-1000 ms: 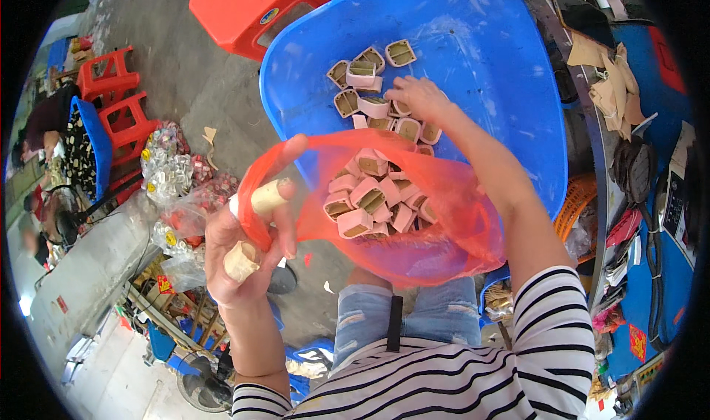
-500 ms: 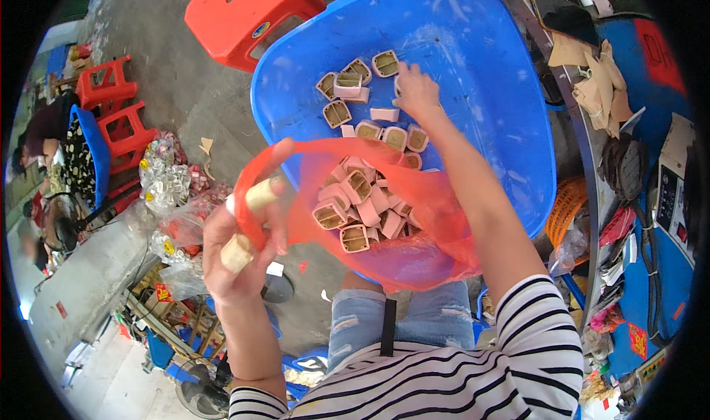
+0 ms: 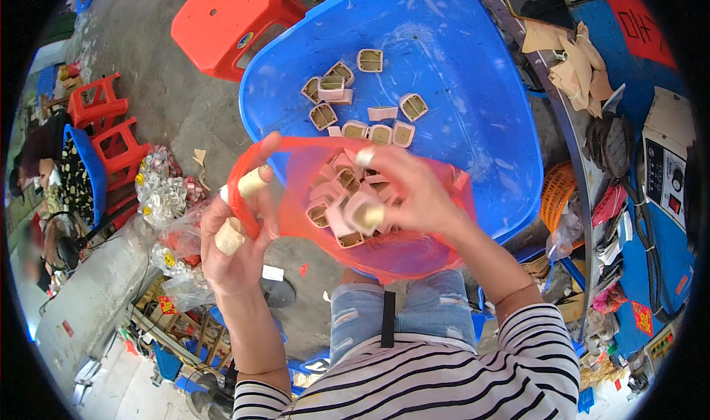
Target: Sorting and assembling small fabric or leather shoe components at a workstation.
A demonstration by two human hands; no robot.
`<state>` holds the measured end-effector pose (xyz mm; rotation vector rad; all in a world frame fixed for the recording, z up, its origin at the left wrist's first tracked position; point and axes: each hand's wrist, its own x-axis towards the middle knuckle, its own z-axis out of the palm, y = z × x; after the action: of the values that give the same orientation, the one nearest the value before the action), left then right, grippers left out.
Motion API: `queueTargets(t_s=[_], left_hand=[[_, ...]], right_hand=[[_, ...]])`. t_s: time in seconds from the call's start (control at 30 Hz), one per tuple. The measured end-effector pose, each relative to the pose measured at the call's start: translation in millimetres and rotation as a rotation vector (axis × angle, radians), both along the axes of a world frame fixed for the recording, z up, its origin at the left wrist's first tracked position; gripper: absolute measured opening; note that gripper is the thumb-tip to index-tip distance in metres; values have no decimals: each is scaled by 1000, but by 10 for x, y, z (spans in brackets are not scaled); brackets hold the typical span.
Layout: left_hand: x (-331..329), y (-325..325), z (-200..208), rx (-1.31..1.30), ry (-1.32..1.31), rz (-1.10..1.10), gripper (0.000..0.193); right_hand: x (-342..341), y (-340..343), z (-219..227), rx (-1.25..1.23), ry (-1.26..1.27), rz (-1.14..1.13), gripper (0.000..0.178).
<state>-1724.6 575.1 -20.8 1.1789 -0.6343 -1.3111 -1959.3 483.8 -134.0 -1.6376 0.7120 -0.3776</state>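
My left hand, with taped fingers, is closed on the rim of a thin red plastic bag and keeps its mouth spread. Inside the bag lies a heap of small pink box-shaped pieces with olive, divided undersides. Over the bag's mouth, my right hand, also taped and slightly blurred, grips a pink box-shaped piece just above the heap. More such pink pieces lie scattered on the floor of a large blue tub, beyond the bag. The bag hangs over the tub's near edge, above my lap.
A red plastic stool stands left of the tub. Further left are smaller red stools and clear bags of small parts. A workbench with brown scraps runs along the right, beside an orange basket.
My right hand has come back from the tub's far side to the bag, now with a pink piece in it. The left hand keeps its hold on the bag; the view has shifted slightly.
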Motion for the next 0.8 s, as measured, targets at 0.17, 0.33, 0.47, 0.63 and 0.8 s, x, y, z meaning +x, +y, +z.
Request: queueTargets(t_s=[0.17, 0.33, 0.47, 0.63, 0.8], left_hand=[[-51, 23, 20, 45, -6, 1, 61], [-34, 104, 16, 5, 32, -58, 62], [-112, 153, 84, 32, -5, -13, 62], [-210, 218, 113, 55, 20, -29, 64], [-111, 186, 131, 51, 54, -10, 71]], right_hand=[[-336, -596, -1500, -229, 663, -400, 70], [114, -680, -2196, -349, 531, -170, 64], [610, -628, -2044, -358, 603, 121, 58], [702, -491, -2092, -423, 688, 95, 52], [29, -730, -1608, 160, 121, -361, 50]])
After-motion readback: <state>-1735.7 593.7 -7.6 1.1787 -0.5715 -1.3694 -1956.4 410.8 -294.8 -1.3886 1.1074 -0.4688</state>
